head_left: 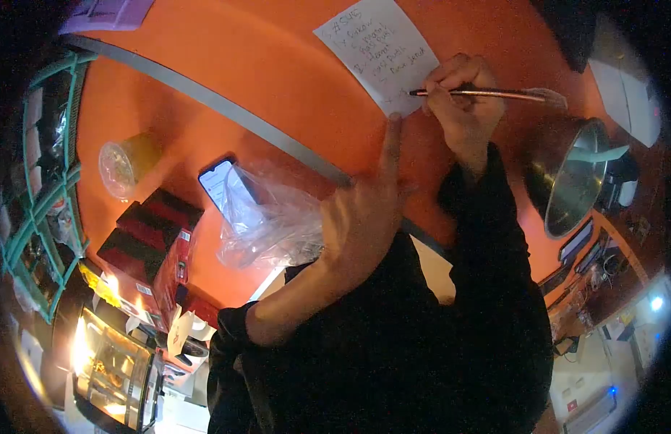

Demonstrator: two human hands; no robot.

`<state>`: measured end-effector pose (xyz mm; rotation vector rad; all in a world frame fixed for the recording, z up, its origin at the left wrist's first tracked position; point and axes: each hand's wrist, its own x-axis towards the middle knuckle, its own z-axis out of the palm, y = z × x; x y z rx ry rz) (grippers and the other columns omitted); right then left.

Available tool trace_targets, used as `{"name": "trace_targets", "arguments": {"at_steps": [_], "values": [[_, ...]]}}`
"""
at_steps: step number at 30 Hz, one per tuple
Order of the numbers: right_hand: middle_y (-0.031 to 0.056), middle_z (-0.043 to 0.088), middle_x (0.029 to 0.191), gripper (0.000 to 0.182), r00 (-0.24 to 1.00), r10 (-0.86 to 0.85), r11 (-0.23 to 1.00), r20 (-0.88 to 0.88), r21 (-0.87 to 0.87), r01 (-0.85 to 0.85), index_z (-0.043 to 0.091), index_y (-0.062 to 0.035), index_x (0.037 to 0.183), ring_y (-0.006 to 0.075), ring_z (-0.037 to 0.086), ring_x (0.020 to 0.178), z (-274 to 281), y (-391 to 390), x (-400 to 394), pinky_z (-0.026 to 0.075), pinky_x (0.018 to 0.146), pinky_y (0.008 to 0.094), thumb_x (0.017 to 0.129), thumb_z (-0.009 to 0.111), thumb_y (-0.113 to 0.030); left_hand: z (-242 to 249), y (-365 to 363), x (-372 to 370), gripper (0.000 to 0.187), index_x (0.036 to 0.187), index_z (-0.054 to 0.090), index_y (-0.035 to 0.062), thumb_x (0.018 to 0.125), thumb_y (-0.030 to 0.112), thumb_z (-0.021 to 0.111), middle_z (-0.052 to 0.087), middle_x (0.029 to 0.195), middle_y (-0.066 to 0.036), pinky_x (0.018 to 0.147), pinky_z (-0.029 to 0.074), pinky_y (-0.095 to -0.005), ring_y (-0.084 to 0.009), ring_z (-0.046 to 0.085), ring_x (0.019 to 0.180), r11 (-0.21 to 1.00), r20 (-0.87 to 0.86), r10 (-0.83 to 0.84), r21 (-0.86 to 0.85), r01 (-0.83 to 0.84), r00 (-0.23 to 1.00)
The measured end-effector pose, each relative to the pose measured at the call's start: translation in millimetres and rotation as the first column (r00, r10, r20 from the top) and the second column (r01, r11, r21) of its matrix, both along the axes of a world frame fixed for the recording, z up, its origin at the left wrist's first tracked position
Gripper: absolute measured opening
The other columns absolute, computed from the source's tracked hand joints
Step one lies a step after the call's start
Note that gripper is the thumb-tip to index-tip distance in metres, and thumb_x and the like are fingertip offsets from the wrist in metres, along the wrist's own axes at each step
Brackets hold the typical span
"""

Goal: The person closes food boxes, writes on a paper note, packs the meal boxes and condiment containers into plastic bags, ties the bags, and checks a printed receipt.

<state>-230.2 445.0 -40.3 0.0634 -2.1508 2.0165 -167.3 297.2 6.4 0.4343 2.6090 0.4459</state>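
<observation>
A white sheet of paper (372,50) with several lines of handwriting lies on the orange table. My right hand (467,108) grips a slim dark pen (498,93), its tip at the lower right part of the sheet. My left hand (364,213) rests palm down, holding nothing, its index finger stretched out to touch the paper's bottom corner. The other left fingers are partly blurred. Just left of that hand is a crumpled clear plastic bag (274,224), which partly covers a phone (231,189) with a lit screen.
A clear-lidded tub (122,170) stands on the orange table (227,65), left of the phone, above dark red boxes (151,239). On the right is a metal bowl (578,181). A grey strip (227,105) crosses the table. A glowing glass-fronted case (115,369) stands lower left.
</observation>
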Motion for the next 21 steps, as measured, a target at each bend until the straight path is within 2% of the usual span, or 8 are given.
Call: {"name": "trace_targets", "arguments": {"at_steps": [5, 8, 10, 12, 14, 15, 17, 21], "values": [[0.0040, 0.050, 0.070, 0.018, 1.000, -0.019, 0.998, 0.021, -0.062, 0.021, 0.045, -0.0058, 0.070, 0.0079, 0.047, 0.060, 4.1, -3.2, 0.1, 0.040, 0.052, 0.0202, 0.066, 0.060, 0.002, -0.9, -0.4, 1.2, 0.079, 0.131, 0.020, 0.0112, 0.069, 0.038, 0.061, 0.049, 0.041, -0.005, 0.034, 0.043, -0.0321, -0.0174, 0.053, 0.036, 1.000, -0.001, -0.025, -0.014, 0.025, 1.000], [0.0042, 0.050, 0.070, 0.018, 0.991, -0.116, 0.991, 0.060, -0.052, 0.119, 0.045, -0.0052, 0.070, 0.0086, 0.048, 0.059, 2.4, -2.3, 0.0, 0.041, 0.052, 0.0207, 0.066, 0.061, 0.001, 6.8, 0.3, -3.2, 0.079, 0.131, 0.020, 0.0117, 0.070, 0.037, 0.061, 0.049, 0.041, -0.005, 0.033, 0.043, -0.0316, -0.0174, 0.053, 0.036, 0.999, 0.049, -0.029, -0.043, 0.031, 0.998], [0.0049, 0.050, 0.071, 0.019, 0.998, -0.045, 0.999, -0.051, -0.016, 0.044, 0.044, -0.0047, 0.071, 0.0100, 0.049, 0.060, -3.7, 1.7, -1.2, 0.043, 0.053, 0.0221, 0.066, 0.061, 0.002, 5.9, 1.0, -2.9, 0.079, 0.132, 0.019, 0.0118, 0.070, 0.037, 0.061, 0.049, 0.041, -0.004, 0.033, 0.043, -0.0312, -0.0173, 0.053, 0.036, 1.000, 0.037, -0.012, -0.022, 0.013, 0.999], [0.0053, 0.050, 0.071, 0.019, 0.997, -0.053, 0.996, -0.053, -0.074, 0.049, 0.044, -0.0045, 0.072, 0.0106, 0.050, 0.061, -2.2, -0.5, -0.8, 0.043, 0.054, 0.0227, 0.066, 0.060, 0.003, 5.3, 0.8, -3.1, 0.079, 0.132, 0.019, 0.0118, 0.069, 0.037, 0.061, 0.049, 0.041, -0.004, 0.033, 0.043, -0.0309, -0.0171, 0.053, 0.037, 1.000, 0.024, 0.006, -0.004, -0.005, 1.000], [0.0058, 0.050, 0.071, 0.019, 0.997, -0.060, 0.990, -0.053, -0.130, 0.053, 0.043, -0.0044, 0.073, 0.0112, 0.050, 0.062, -1.4, -2.4, -0.9, 0.044, 0.056, 0.0234, 0.066, 0.060, 0.003, 4.8, 1.4, -3.2, 0.070, 0.131, 0.020, 0.0151, 0.075, 0.039, 0.055, 0.051, 0.044, -0.008, 0.039, 0.042, -0.0409, -0.0260, 0.052, 0.038, 0.996, 0.144, 0.074, 0.045, -0.081, 0.987], [0.0061, 0.051, 0.071, 0.019, 0.997, -0.064, 0.992, -0.043, -0.115, 0.059, 0.043, -0.0045, 0.073, 0.0113, 0.050, 0.062, -1.2, -2.9, -0.9, 0.044, 0.055, 0.0234, 0.066, 0.059, 0.004, 4.7, 1.1, -3.2, 0.070, 0.131, 0.020, 0.0151, 0.075, 0.039, 0.055, 0.051, 0.044, -0.008, 0.039, 0.042, -0.0409, -0.0260, 0.052, 0.038, 0.996, 0.145, 0.073, 0.045, -0.081, 0.987], [0.0063, 0.051, 0.071, 0.019, 0.997, -0.069, 0.993, -0.032, -0.099, 0.065, 0.043, -0.0046, 0.073, 0.0114, 0.049, 0.062, -1.8, -1.8, -1.1, 0.044, 0.055, 0.0235, 0.066, 0.058, 0.004, 4.6, 0.1, -3.4, 0.080, 0.132, 0.019, 0.0120, 0.069, 0.036, 0.062, 0.049, 0.041, -0.004, 0.032, 0.042, -0.0308, -0.0175, 0.053, 0.036, 1.000, 0.037, 0.010, -0.002, -0.010, 0.999], [0.0064, 0.051, 0.073, 0.018, 0.996, -0.084, 0.993, -0.023, -0.089, 0.082, 0.043, -0.0049, 0.074, 0.0099, 0.049, 0.061, -0.8, -1.5, -1.0, 0.043, 0.053, 0.0226, 0.066, 0.057, 0.004, 1.1, 0.1, -0.7, 0.080, 0.132, 0.019, 0.0118, 0.069, 0.036, 0.062, 0.049, 0.040, -0.004, 0.032, 0.042, -0.0308, -0.0177, 0.053, 0.036, 1.000, 0.004, 0.004, -0.018, -0.003, 1.000]]}}
